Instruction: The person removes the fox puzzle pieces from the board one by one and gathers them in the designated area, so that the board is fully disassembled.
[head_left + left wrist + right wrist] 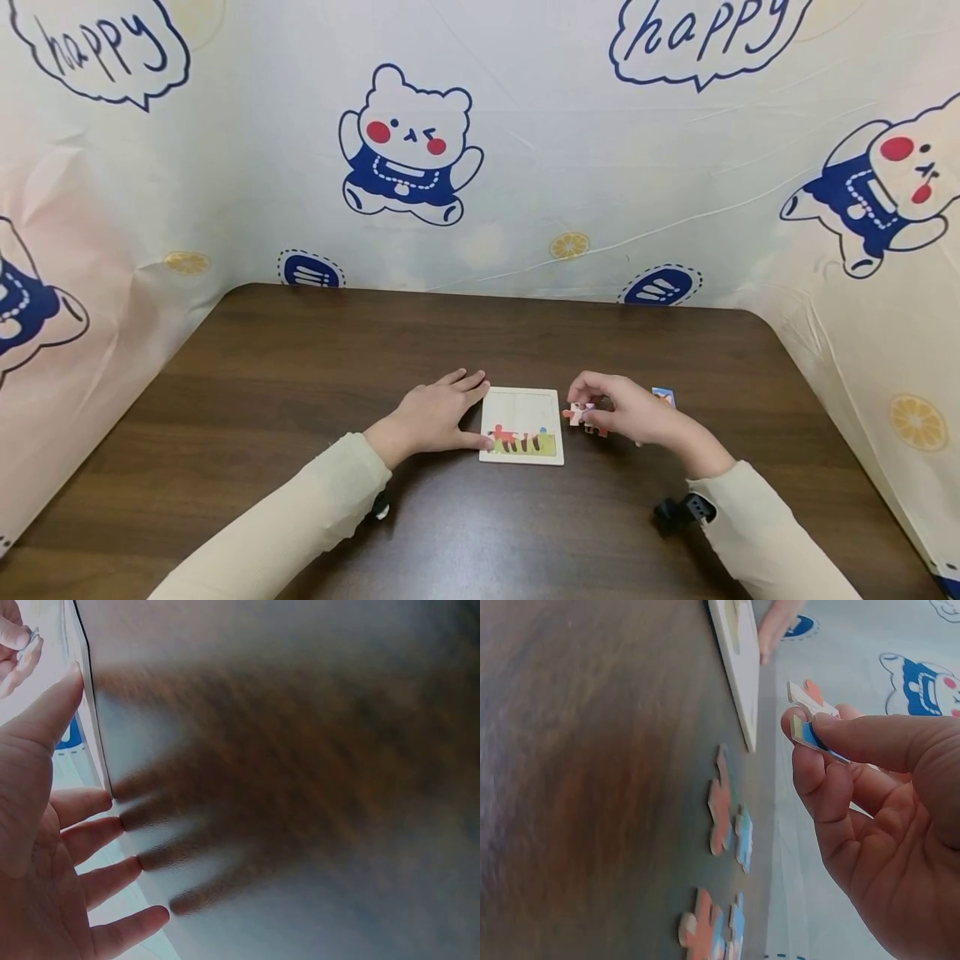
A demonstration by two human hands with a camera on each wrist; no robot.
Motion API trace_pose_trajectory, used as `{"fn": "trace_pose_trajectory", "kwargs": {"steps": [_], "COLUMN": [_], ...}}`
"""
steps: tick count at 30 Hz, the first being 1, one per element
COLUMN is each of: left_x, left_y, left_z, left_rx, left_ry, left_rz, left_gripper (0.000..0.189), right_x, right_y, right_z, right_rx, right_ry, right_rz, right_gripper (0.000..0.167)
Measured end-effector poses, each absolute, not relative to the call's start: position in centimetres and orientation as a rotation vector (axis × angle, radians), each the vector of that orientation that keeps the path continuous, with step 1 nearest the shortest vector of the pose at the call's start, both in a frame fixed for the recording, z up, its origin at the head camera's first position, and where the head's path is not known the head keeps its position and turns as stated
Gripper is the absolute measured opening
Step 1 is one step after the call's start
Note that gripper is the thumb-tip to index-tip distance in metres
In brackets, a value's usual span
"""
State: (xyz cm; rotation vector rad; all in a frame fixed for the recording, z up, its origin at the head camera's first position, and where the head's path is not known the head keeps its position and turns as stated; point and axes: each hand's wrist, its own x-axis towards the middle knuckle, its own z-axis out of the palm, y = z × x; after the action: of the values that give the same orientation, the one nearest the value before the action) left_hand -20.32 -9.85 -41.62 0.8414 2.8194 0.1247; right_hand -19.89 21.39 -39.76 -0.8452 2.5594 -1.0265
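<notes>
A light jigsaw tray [517, 408] lies on the table, with green and red puzzle pieces [523, 444] fitted along its near side. My left hand [429, 418] rests at the tray's left edge, fingers spread; its thumb reaches the near left corner. To the right of the tray, my right hand [626, 407] pinches a blue-faced puzzle piece [801, 732] between thumb and fingers, lifted off the table. Just behind that piece shows a white and orange one [810, 696]; whether the two are joined, I cannot tell.
Loose puzzle pieces [720, 810] lie on the table under and beside my right hand, among them a blue one [663, 395] beyond the wrist. The brown table [360, 333] ends at a printed cloth backdrop [517, 167] behind and on both sides.
</notes>
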Motion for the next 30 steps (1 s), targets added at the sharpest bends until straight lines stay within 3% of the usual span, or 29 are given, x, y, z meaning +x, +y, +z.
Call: {"fn": "trace_pose_trajectory", "kwargs": {"steps": [30], "left_x": [-20.4], "left_y": [-9.7], "left_z": [-41.6], "left_rx": [0.822], "left_ry": [2.812], "left_rz": [0.124], "left_gripper": [0.095], "right_x": [-17.2], "right_y": [30.7], "right_z": [-39.3], "right_rx": [-0.764], "right_ry": [2.767], "right_rz": [-1.139], "right_gripper": [0.021]}}
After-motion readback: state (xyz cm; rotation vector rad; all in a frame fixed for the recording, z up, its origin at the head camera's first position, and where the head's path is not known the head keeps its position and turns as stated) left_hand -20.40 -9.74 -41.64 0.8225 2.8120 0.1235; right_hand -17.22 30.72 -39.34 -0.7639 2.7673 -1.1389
